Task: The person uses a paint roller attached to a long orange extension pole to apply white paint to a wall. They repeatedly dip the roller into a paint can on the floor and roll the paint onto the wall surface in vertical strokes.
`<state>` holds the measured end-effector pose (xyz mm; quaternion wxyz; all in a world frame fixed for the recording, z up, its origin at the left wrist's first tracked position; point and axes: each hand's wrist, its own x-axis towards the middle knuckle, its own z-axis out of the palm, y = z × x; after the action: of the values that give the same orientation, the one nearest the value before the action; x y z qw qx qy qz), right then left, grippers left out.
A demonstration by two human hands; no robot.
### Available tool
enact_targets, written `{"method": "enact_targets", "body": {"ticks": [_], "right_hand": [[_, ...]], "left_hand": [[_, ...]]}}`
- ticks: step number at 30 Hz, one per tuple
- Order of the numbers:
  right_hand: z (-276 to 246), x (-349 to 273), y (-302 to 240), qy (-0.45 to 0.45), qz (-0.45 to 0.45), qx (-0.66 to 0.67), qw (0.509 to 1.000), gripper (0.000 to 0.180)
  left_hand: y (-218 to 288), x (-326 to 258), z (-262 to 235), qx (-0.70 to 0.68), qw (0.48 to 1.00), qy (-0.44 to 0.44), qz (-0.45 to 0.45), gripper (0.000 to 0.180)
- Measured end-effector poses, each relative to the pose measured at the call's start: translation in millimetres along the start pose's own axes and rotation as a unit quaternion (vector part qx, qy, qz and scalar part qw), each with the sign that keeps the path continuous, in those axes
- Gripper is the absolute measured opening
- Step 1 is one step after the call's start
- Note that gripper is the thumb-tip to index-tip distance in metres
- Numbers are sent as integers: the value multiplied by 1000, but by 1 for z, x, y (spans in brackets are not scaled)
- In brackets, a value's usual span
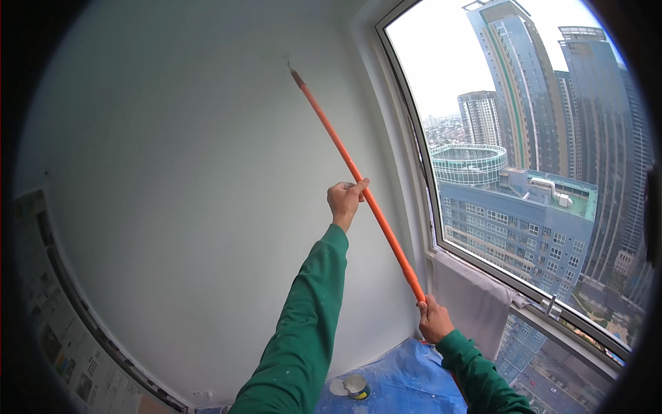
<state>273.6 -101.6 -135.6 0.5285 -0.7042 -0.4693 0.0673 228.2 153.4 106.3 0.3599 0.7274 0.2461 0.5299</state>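
Observation:
A long orange extension pole [331, 131] slants from the lower right up toward the pale wall [207, 172]. Its dark tip carries a thin bent metal end, close to the wall; whether it touches, I cannot tell. My left hand [345, 201] grips the pole around its middle, thumb lying along it. Lower down, my right hand [434, 320] is closed around the pole near the window corner. Both forearms wear green sleeves dotted with pale specks. The pole's lower end passes beside my right forearm and is mostly hidden.
An open paint can [357, 388] stands on a blue plastic sheet [407, 372] below. To the right is a large window [431, 200] with tall buildings outside. A pale cloth [472, 297] hangs at its sill. Printed paper sheets [76, 338] cover a surface at the left.

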Motion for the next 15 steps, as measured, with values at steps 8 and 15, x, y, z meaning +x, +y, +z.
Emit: {"method": "enact_targets", "body": {"ticks": [8,15], "right_hand": [[-1,-186,99,-46,133,-74,987,21],[-6,-313,161,-38,146,-4,988,41]], "left_hand": [[-95,-180,28,-92,972,-118,-183,36],[-135,-300,49,-102,941,-153,-284,29]]}}
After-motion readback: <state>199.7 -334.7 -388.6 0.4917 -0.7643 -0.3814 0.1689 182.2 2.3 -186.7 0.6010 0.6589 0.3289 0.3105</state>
